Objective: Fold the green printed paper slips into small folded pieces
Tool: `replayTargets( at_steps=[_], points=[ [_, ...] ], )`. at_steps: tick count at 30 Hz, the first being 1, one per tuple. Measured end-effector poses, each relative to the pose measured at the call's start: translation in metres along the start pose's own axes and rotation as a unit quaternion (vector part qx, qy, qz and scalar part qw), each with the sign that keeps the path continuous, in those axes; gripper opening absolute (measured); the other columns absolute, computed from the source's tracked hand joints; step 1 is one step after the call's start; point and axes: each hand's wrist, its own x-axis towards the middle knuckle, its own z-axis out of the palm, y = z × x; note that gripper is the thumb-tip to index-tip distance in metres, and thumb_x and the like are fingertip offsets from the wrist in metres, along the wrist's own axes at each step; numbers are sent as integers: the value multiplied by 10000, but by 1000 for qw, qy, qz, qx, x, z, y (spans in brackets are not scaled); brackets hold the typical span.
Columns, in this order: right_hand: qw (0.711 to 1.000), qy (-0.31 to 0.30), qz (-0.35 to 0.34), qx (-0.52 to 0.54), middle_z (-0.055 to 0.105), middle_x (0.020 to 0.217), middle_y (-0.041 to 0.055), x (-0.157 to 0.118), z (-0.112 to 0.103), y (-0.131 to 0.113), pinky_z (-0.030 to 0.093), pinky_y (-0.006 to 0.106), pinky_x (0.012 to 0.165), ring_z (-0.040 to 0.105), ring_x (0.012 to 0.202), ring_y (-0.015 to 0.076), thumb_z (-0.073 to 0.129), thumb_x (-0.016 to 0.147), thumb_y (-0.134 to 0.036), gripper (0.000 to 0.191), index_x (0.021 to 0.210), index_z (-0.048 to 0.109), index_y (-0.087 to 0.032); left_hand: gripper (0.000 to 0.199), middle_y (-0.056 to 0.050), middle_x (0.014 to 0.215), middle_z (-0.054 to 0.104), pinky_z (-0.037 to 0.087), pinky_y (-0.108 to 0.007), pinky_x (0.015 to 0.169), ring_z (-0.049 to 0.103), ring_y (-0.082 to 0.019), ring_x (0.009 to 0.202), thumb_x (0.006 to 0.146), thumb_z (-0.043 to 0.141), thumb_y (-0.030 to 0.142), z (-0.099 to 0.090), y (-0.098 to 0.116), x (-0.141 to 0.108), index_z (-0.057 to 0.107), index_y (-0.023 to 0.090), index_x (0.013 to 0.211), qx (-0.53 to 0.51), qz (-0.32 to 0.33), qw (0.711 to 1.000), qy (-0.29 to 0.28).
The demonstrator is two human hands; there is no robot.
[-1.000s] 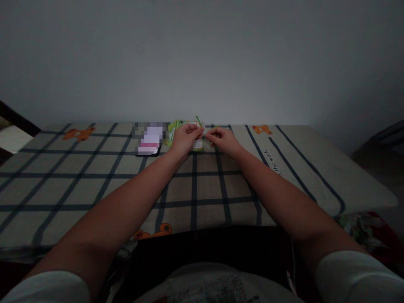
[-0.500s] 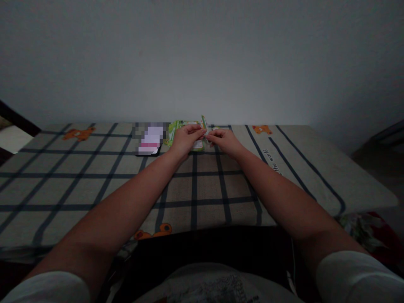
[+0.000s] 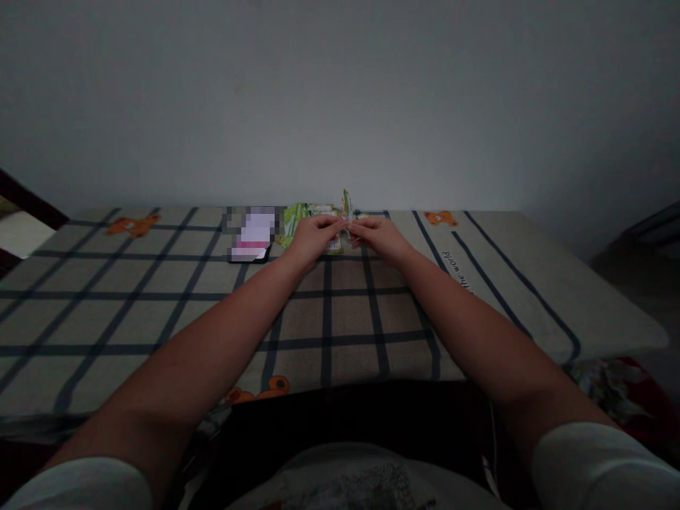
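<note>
Both hands meet over the far middle of the table. My left hand (image 3: 317, 235) pinches one side of a small green-and-white plastic packet (image 3: 347, 202) that stands up between the fingertips. My right hand (image 3: 376, 235) pinches the same packet from the other side, its fingertips close against those of the left. What is inside the packet does not show. Beneath and behind my left hand lie green printed bags (image 3: 295, 217), partly covered by the fingers.
A phone (image 3: 253, 235) with a lit, blurred screen lies left of the bags. A checked tablecloth (image 3: 212, 333) with bear prints covers the table, which stands against a grey wall (image 3: 340, 106). Something red with crumpled wrappers (image 3: 616, 389) is at the lower right, beyond the table edge.
The packet has come more upright, its top slightly higher and to the right. My left fingers have curled lower, and both sets of fingertips have drawn closer together.
</note>
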Motion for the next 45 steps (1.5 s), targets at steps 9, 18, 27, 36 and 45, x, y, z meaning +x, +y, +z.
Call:
replayTargets(
  at_steps=[9,18,27,36,45],
  points=[
    [999,-27,3,-30,725,788,27,-1,-5,0,514,295,663,596,665,126,820,687,-452,250,792,786,-227,281,-21,753,710,384,-242,587,516,-104,614,665,807,427,-1,2,0,771,178,792,-18,0,1000,5],
    [999,-19,8,-34,724,738,20,-2,-3,-3,502,277,655,593,643,119,834,648,-446,279,762,772,-200,260,-8,724,682,385,-238,582,506,-104,611,682,787,408,2,2,-2,748,169,775,-16,11,1000,18],
    [999,-2,-5,-38,696,699,13,-1,-1,0,485,295,666,584,633,124,821,667,-430,251,752,753,-203,248,5,683,641,402,-245,593,500,-104,593,701,767,410,5,1,-3,697,176,741,-29,13,999,19],
    [997,3,-27,-78,661,652,0,-2,0,-1,456,295,672,562,626,122,775,699,-445,263,731,738,-187,305,-36,870,716,465,-271,671,590,-135,719,694,779,417,4,6,-3,723,180,878,-42,1,999,26],
    [997,-22,-13,-76,701,772,18,-4,2,-4,525,299,711,611,704,137,768,701,-558,359,784,748,-209,289,-34,787,709,456,-276,660,585,-141,689,656,807,442,-3,2,2,736,189,776,-16,5,999,38]
  ],
)
